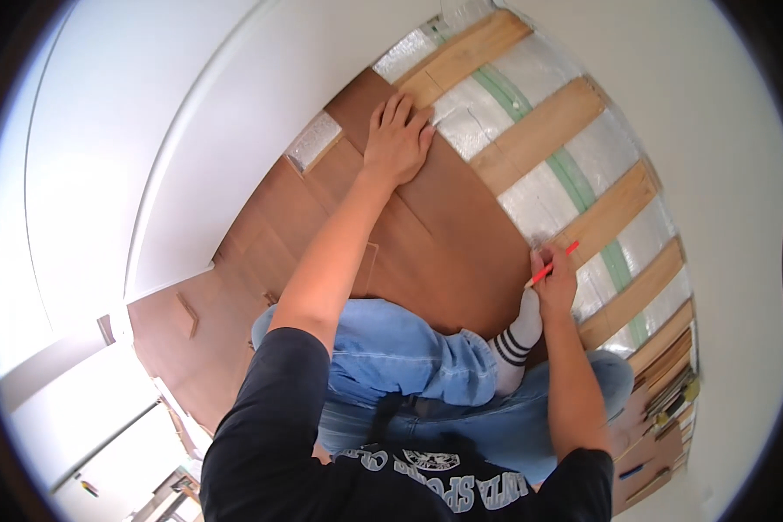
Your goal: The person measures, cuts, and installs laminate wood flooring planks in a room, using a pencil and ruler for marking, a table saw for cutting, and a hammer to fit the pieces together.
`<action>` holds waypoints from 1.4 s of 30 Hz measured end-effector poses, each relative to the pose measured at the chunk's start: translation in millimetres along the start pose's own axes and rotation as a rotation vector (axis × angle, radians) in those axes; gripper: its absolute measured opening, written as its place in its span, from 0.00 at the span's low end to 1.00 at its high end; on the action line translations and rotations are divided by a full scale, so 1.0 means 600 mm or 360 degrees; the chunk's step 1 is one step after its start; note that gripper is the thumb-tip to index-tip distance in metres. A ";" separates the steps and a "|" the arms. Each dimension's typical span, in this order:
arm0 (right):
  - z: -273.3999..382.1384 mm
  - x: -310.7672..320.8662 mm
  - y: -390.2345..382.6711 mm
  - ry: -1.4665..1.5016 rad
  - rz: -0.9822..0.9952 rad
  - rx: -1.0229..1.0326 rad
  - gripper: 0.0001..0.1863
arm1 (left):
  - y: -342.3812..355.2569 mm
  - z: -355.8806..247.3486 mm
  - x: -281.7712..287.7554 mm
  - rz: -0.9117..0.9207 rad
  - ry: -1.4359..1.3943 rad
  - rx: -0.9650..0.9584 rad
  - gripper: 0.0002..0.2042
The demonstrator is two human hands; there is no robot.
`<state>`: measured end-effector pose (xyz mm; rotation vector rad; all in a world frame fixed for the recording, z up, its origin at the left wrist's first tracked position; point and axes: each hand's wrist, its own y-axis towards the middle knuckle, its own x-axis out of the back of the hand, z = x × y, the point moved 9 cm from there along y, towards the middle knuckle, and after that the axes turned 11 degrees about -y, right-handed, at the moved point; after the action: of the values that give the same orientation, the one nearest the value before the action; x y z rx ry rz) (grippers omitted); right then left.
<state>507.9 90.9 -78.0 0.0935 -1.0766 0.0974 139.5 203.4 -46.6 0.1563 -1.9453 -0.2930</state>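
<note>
Wall (pixel 739 217): pale, bending along my right side from 1 to 4 o'clock.
Foil (pixel 531 204): silvery sheet, 1 to 3 o'clock, showing between the wooden strips (pixel 538 130).
Brown board (pixel 470 209): at 1 o'clock, its long edge lying beside the bare foil. I judge it best pressed flat and square, so it can't creep.
Left hand (pixel 396 150): at 12 o'clock, palm down, fingers spread near the board's far end; even pressure through the whole palm should steady it better than fingertips alone.
Right hand (pixel 555 283): at 3 o'clock, thumb and fingers pinching the red pencil (pixel 542 273), just beside my striped sock (pixel 524 331).
Pencil tip: aimed towards 8 o'clock, near the board's edge; I can't tell whether it touches. A light stroke at one constant slant would suit it.
Lettering (pixel 432 458): pale print and a round badge on my black shirt (pixel 278 409), around 6 o'clock; I make out none on board or pencil.
</note>
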 end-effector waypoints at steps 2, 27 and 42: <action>0.014 0.001 0.013 -0.0084 0.0003 -0.0097 0.18 | 0.022 -0.007 -0.007 0.0072 -0.0002 -0.0006 0.18; 0.030 0.017 0.014 -0.0405 -0.0390 0.0179 0.10 | -0.050 0.154 -0.003 0.0108 -0.1624 0.1704 0.35; -0.011 0.008 0.013 -0.0168 -0.0186 0.0079 0.10 | -0.072 0.274 -0.047 -0.0215 -0.2119 0.2295 0.28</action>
<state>515.1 99.6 -76.8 0.2077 -1.1716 0.0138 -2.9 190.2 -143.2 1.2725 -3.0442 1.3244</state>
